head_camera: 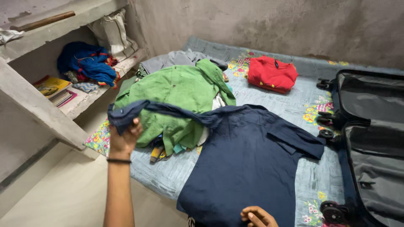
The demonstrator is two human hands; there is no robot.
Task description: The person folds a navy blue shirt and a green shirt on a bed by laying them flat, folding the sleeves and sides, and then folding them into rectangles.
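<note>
Figure: my two bare hands seen from the head camera. My left arm rises from the lower edge of the view, forearm bare and nearly vertical, with a thin dark band around the wrist. My left hand (pixel 124 138) is raised with its back towards me, the fingers curled shut into a fist-like pinch and the thumb pressed against them at the top. My right hand (pixel 257 217) enters at the bottom edge of the view, only partly visible; its fingers are bent and point down and to the left, knuckles upward, pressing flat. The right wrist and forearm lie outside the view. The two hands are well apart.
</note>
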